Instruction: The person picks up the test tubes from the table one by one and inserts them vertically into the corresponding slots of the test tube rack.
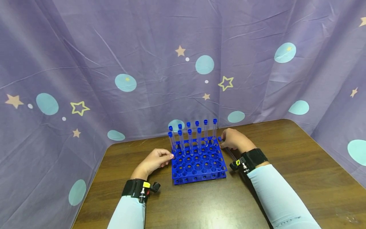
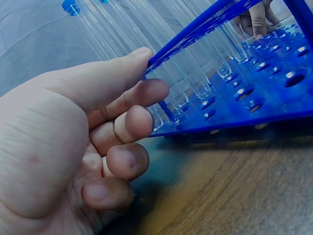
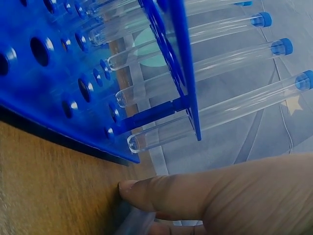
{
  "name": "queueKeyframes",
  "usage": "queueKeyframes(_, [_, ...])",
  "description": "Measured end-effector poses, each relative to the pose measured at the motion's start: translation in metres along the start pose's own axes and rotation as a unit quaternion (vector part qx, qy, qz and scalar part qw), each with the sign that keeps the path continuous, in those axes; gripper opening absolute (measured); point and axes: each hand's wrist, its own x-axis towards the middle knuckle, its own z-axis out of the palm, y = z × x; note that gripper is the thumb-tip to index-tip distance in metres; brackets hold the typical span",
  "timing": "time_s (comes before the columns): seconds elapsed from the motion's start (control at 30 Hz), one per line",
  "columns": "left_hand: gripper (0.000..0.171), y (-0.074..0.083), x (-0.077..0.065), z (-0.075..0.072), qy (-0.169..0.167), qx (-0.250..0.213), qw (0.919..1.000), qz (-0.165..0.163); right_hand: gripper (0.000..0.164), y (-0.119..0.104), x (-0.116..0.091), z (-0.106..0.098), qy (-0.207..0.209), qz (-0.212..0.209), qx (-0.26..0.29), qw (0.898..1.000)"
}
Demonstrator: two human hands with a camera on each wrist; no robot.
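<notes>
A blue test tube rack [image 1: 197, 163] stands on the table, with several clear, blue-capped test tubes [image 1: 190, 143] upright in its back rows. At the rack's left edge, my left hand [image 1: 155, 160] pinches the top plate between thumb and index finger; its other fingers curl loosely below, as the left wrist view shows. Just right of the rack, my right hand [image 1: 235, 140] grips a separate test tube [image 1: 230, 154] near its blue cap. That tube slants back toward my wrist. In the right wrist view the thumb [image 3: 166, 196] lies along it, and most of the tube is hidden.
The brown wooden table [image 1: 200, 206] extends around the rack on both sides and in front. Behind it hangs a purple curtain [image 1: 160, 79] with stars and dots, close to the rack's back tubes. Front holes of the rack hold no tubes.
</notes>
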Motion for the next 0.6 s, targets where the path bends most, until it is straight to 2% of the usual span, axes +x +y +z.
queueKeyframes(0.3, [0.027, 0.0, 0.001, 0.0, -0.003, -0.004, 1.0, 0.002, 0.038, 0.001, -0.001, -0.007, 0.004, -0.005, 0.005, 1.0])
queueKeyframes(0.6, [0.03, -0.001, 0.0, -0.001, -0.005, 0.0, 1.0, 0.002, 0.04, -0.003, -0.008, -0.027, 0.072, -0.041, 0.063, 0.995])
